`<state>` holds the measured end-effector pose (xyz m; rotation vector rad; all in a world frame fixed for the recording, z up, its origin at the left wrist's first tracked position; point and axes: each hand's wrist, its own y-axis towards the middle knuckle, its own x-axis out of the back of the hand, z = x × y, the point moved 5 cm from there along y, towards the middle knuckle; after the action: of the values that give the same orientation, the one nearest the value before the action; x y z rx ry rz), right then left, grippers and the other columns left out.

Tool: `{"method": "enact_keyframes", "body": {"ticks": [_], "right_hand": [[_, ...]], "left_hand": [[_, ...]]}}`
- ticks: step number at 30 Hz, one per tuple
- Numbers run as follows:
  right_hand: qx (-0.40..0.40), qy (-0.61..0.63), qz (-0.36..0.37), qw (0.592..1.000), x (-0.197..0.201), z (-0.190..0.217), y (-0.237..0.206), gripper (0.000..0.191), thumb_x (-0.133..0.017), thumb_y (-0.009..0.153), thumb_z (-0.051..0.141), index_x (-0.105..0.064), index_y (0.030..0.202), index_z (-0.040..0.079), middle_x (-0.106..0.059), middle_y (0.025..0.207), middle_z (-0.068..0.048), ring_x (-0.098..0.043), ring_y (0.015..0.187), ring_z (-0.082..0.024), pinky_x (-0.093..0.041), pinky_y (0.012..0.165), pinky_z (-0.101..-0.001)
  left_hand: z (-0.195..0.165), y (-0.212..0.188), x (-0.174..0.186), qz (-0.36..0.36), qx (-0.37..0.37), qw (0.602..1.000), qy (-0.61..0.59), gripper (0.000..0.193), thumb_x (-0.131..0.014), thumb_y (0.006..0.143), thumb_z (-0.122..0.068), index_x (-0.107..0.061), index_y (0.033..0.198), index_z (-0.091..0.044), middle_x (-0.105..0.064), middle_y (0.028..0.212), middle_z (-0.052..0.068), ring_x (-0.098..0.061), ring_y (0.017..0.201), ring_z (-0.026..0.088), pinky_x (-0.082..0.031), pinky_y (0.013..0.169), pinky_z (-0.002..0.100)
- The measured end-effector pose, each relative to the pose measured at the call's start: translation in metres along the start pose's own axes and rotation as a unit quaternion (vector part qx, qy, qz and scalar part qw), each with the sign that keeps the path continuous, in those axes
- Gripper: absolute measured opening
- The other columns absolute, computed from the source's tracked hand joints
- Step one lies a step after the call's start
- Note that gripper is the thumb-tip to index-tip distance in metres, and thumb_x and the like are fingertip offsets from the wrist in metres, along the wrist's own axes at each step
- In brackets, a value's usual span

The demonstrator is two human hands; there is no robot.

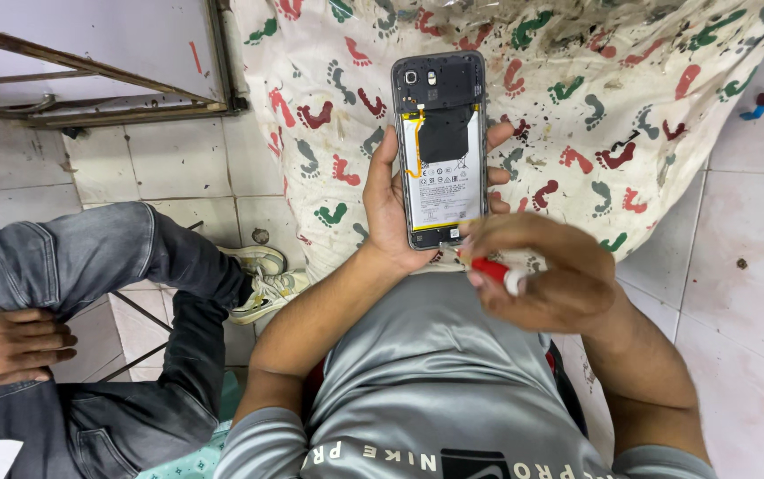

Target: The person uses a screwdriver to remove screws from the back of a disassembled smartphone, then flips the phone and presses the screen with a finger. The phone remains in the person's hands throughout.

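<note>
Left hand [391, 208] cradles the opened phone [440, 146] upright, back cover off, battery and boards exposed, above the footprint-patterned cloth [577, 106]. Right hand [541, 275] pinches a red-handled tool [493, 269] just at the phone's lower edge; its tip is hidden, probably a small screwdriver. Looks like mid-disassembly: the next move needs a steady tip on the bottom edge. A co-worker's hand [9, 346] rests at the far left.

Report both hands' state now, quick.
Left hand: closed around an opened smartphone, back cover off, battery showing.
Right hand: fingers closed on a small red-handled tool at the phone's lower edge.
</note>
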<state>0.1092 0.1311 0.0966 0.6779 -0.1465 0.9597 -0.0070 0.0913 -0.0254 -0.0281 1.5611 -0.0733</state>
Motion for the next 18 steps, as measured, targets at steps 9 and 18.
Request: {"method": "enact_keyframes", "body": {"ticks": [9,18], "right_hand": [[0.087,0.057,0.052,0.993,0.001,0.004,0.003,0.037,-0.071,0.087,-0.003,-0.036,0.075,0.005,-0.067,0.107,-0.024,-0.073,0.101,-0.036,-0.058,0.101,-0.0603],[0.051,0.041,0.036,0.997,0.004,0.011,0.012,0.043,-0.076,0.082,0.0,-0.035,0.089,0.007,-0.066,0.109,-0.027,-0.071,0.103,-0.041,-0.059,0.094,-0.0582]], "left_hand": [[-0.002,0.0,0.001,-0.007,0.006,1.0,-0.004,0.09,-0.027,0.108,-0.074,-0.034,0.16,0.0,-0.042,0.16,0.022,-0.065,0.112,0.037,-0.058,0.1,0.052],[-0.002,0.001,-0.003,-0.012,0.005,1.0,0.021,0.086,-0.027,0.109,-0.071,-0.033,0.165,-0.006,-0.041,0.158,0.023,-0.064,0.121,0.037,-0.059,0.099,0.053]]}}
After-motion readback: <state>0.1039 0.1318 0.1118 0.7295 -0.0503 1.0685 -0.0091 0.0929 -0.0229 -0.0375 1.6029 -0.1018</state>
